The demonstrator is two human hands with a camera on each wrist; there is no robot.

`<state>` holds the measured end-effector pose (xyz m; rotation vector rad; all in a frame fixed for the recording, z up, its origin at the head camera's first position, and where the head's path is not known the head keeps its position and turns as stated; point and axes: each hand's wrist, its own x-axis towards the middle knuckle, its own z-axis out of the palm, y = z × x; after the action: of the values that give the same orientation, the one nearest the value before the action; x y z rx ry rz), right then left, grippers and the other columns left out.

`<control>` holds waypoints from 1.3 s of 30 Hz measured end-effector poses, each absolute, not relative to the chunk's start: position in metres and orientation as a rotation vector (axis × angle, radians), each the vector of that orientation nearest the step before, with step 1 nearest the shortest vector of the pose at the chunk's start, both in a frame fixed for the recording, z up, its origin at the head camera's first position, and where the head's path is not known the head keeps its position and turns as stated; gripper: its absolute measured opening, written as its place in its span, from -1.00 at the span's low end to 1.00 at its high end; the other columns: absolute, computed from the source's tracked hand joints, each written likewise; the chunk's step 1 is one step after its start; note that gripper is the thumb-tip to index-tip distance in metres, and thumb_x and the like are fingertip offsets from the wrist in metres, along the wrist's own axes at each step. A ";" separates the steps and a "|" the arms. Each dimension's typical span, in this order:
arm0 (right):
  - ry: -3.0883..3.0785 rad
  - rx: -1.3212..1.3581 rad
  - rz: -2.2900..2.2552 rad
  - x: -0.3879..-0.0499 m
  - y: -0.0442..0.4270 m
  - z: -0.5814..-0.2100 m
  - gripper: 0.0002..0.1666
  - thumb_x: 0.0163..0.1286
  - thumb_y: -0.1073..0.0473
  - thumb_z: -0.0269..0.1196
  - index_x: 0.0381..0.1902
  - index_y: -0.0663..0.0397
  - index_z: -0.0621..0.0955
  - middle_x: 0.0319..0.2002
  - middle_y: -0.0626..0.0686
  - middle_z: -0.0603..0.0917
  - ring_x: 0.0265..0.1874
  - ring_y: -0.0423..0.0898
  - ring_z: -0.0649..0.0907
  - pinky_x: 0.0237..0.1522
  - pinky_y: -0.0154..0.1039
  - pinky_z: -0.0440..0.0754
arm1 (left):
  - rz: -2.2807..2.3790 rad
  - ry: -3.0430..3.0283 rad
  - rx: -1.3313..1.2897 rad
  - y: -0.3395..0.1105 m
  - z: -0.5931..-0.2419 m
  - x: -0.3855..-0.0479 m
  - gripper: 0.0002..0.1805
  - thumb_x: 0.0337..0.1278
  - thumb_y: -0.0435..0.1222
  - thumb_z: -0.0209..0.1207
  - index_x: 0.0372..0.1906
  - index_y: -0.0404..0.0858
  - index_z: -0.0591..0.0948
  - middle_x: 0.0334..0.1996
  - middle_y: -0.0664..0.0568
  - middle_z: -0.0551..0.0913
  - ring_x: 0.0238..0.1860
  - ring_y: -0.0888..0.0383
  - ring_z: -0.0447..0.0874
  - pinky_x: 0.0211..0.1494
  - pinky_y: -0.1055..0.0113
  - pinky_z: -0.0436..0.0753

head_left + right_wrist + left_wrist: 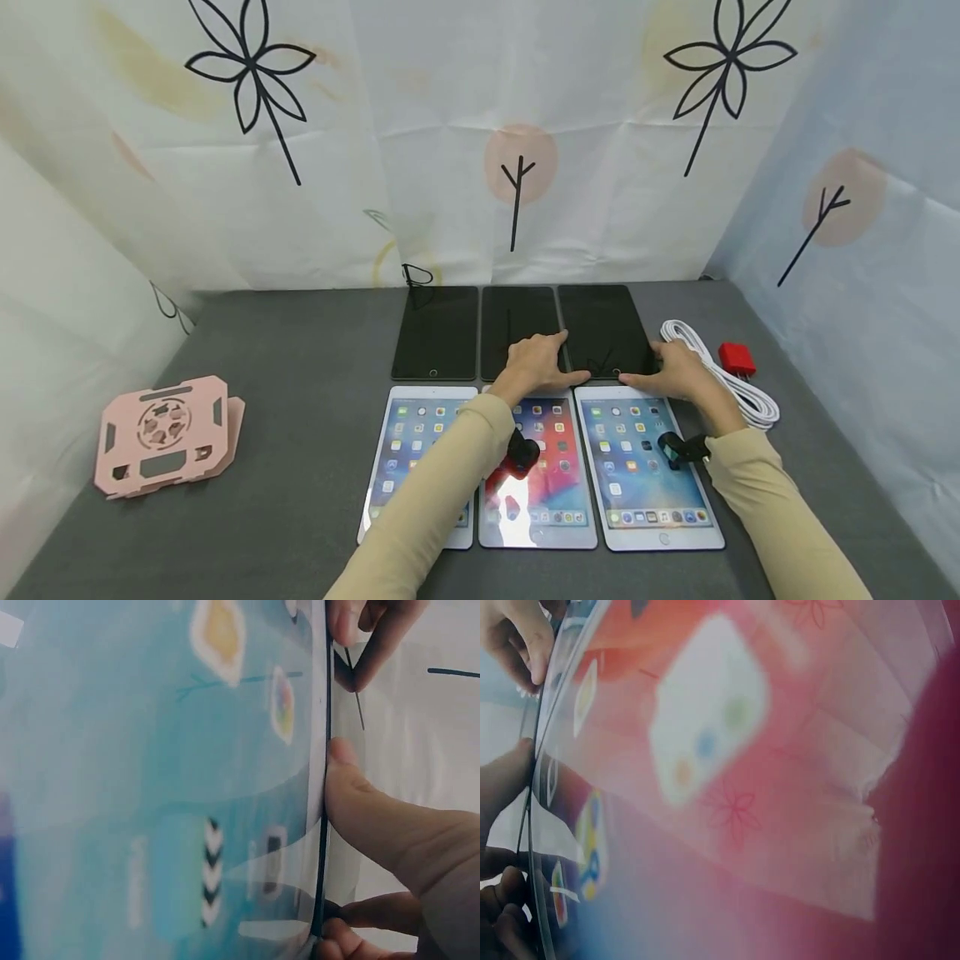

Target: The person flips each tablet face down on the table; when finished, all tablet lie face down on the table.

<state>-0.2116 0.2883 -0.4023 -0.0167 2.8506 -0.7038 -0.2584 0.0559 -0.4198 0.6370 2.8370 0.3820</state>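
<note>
Three black-screened tablets lie side by side in the back row. Both hands hold the right-hand black tablet (603, 321) by its near corners. My left hand (536, 364) has its index finger at the tablet's left side and its thumb along the front edge. At the opposite corner, my right hand (675, 372) puts its thumb to the front edge and its fingers to the right side. Under the left forearm lies a white tablet (558, 425) with a lit screen; another white tablet (637, 467) lies below the right hand.
Beside the middle black tablet (517, 321) is a left black tablet (438, 333). A third white tablet (408, 425) lies front left, partly under the left sleeve. A coiled white cable (753, 404) and red charger (737, 358) sit at right, a pink stand (165, 437) at left.
</note>
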 end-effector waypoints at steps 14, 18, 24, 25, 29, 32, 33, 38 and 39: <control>2.565 0.183 -1.221 -0.207 0.296 -0.406 0.06 0.35 0.20 0.36 0.55 0.52 0.02 0.39 0.55 0.21 0.29 0.40 0.26 0.40 0.44 0.22 | 0.235 2.889 0.665 0.062 -0.422 -0.257 -0.08 0.24 0.40 0.08 0.60 0.09 0.24 0.09 0.05 0.71 -0.65 0.23 0.20 -0.61 0.42 0.22; 2.536 0.189 -1.341 -0.206 0.297 -0.406 -0.02 0.40 0.19 0.32 0.57 0.41 0.07 0.38 0.51 0.24 0.29 0.37 0.29 0.37 0.42 0.25 | 0.201 2.886 0.666 0.064 -0.421 -0.257 -0.08 0.26 0.41 0.05 0.61 0.10 0.20 0.16 0.06 0.69 -0.60 0.21 0.29 -0.59 0.40 0.26; 2.514 0.136 -1.461 -0.204 0.293 -0.403 0.06 0.45 0.19 0.28 0.63 0.29 -0.10 0.53 0.49 0.17 0.47 0.43 0.26 0.43 0.45 0.21 | 0.227 2.887 0.655 0.062 -0.420 -0.257 -0.09 0.26 0.39 0.07 0.60 0.09 0.24 0.29 0.06 0.63 -0.50 0.19 0.41 -0.55 0.40 0.31; 2.513 0.145 -1.472 -0.203 0.292 -0.402 0.09 0.45 0.19 0.28 0.64 0.28 -0.15 0.55 0.49 0.11 0.51 0.44 0.20 0.44 0.46 0.17 | 0.236 2.885 0.651 0.062 -0.420 -0.258 -0.09 0.26 0.39 0.08 0.60 0.08 0.25 0.29 0.06 0.63 -0.50 0.19 0.40 -0.55 0.41 0.31; 2.537 0.163 -1.491 -0.201 0.289 -0.400 0.13 0.45 0.20 0.29 0.65 0.23 -0.19 0.60 0.47 -0.02 0.59 0.45 0.01 0.45 0.48 0.10 | 0.271 2.879 0.634 0.062 -0.418 -0.256 -0.11 0.26 0.36 0.11 0.58 0.07 0.28 0.29 0.06 0.63 -0.52 0.20 0.39 -0.56 0.41 0.31; 2.567 0.116 -1.519 -0.200 0.286 -0.398 0.11 0.45 0.22 0.29 0.65 0.22 -0.16 0.59 0.46 0.02 0.60 0.44 0.00 0.46 0.46 0.14 | 0.309 2.876 0.622 0.062 -0.416 -0.255 -0.13 0.26 0.33 0.15 0.57 0.05 0.32 0.28 0.04 0.64 -0.52 0.19 0.39 -0.55 0.41 0.32; 2.581 0.093 -1.529 -0.200 0.285 -0.397 0.10 0.45 0.24 0.29 0.65 0.22 -0.14 0.59 0.46 0.06 0.59 0.44 0.04 0.45 0.44 0.17 | 0.326 2.876 0.618 0.062 -0.416 -0.254 -0.14 0.26 0.31 0.17 0.56 0.04 0.34 0.29 0.04 0.63 -0.50 0.19 0.40 -0.54 0.41 0.33; 2.654 0.009 -1.543 -0.196 0.278 -0.390 0.05 0.43 0.31 0.29 0.66 0.19 -0.06 0.54 0.43 0.21 0.52 0.49 0.21 0.39 0.39 0.34 | 0.410 2.872 0.596 0.063 -0.416 -0.251 -0.21 0.27 0.24 0.22 0.51 0.01 0.41 0.34 0.03 0.61 -0.32 0.16 0.54 -0.46 0.39 0.43; 2.668 0.000 -1.537 -0.195 0.277 -0.389 0.04 0.44 0.31 0.28 0.66 0.19 -0.05 0.54 0.42 0.22 0.50 0.51 0.23 0.37 0.38 0.36 | 0.428 2.873 0.589 0.064 -0.416 -0.250 -0.23 0.28 0.22 0.22 0.50 0.01 0.43 0.35 0.03 0.61 -0.26 0.16 0.58 -0.42 0.38 0.47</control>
<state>-0.1946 0.2768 -0.3886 0.0003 2.6679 -1.5369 -0.2498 0.0637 -0.4159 0.5887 2.8729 0.4284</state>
